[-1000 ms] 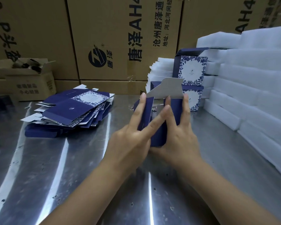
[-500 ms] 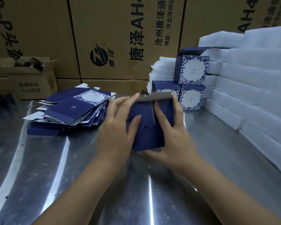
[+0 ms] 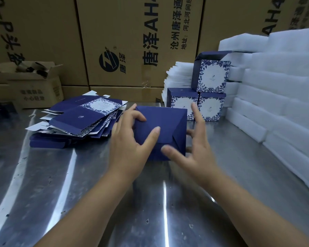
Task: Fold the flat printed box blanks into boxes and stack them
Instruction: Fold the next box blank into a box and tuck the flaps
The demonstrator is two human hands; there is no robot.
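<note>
Steel table (image 3: 96, 202) runs wide near us; our left hand (image 3: 130, 139) grips the box (image 3: 168, 122) by its left edge, right hand (image 3: 198, 152) spread beside it.

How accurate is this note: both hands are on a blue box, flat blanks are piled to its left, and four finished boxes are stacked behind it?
One error: the head view shows three finished boxes, two below and one on top, not four. The left hand and right hand are on the blue box, with the flat blanks piled to its left.
</note>
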